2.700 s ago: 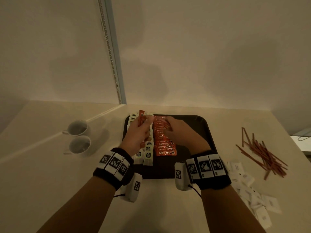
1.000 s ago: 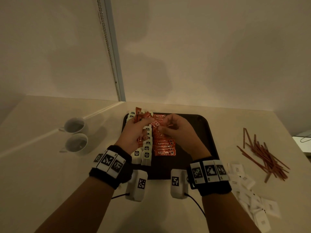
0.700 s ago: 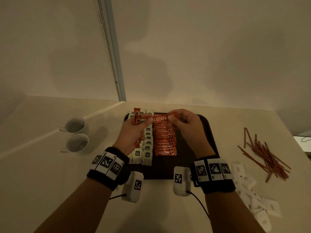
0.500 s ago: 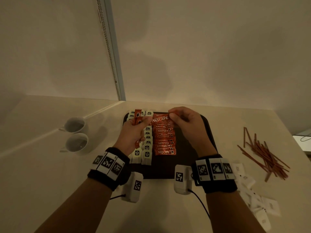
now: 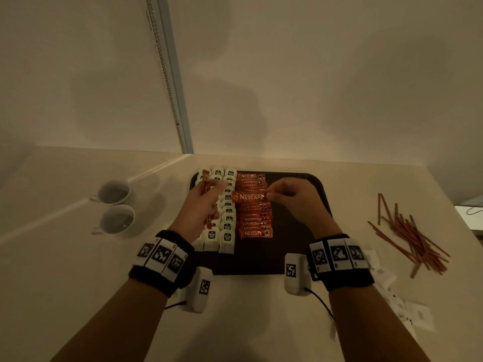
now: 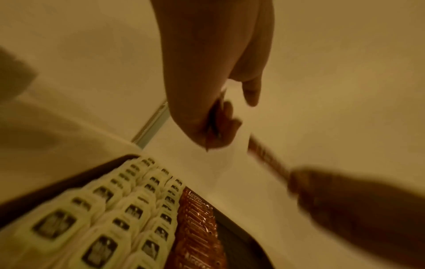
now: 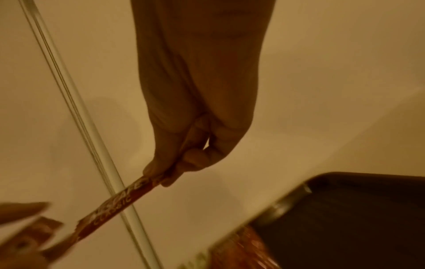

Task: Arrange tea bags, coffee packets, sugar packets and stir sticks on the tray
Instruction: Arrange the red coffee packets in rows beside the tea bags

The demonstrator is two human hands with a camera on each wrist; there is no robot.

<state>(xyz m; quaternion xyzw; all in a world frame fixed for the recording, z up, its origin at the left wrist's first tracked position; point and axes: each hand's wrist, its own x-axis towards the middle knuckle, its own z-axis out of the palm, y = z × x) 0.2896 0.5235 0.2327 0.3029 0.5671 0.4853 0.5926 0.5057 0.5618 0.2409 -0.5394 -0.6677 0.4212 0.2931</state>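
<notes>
Right hand pinching one glossy orange foil coffee stick packet by its end above the packet row, left hand gripping a small bunch of orange packets — over the dark rounded rectangular tray, white paper tea bags in rows, thin brown stir sticks loose on the pale counter.

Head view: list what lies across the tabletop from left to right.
Two white ceramic cups → rows of white tea bags on the dark rectangular tray → column of orange Nescafé coffee packets → scattered white sugar packets → pile of reddish-brown stir sticks.
</notes>
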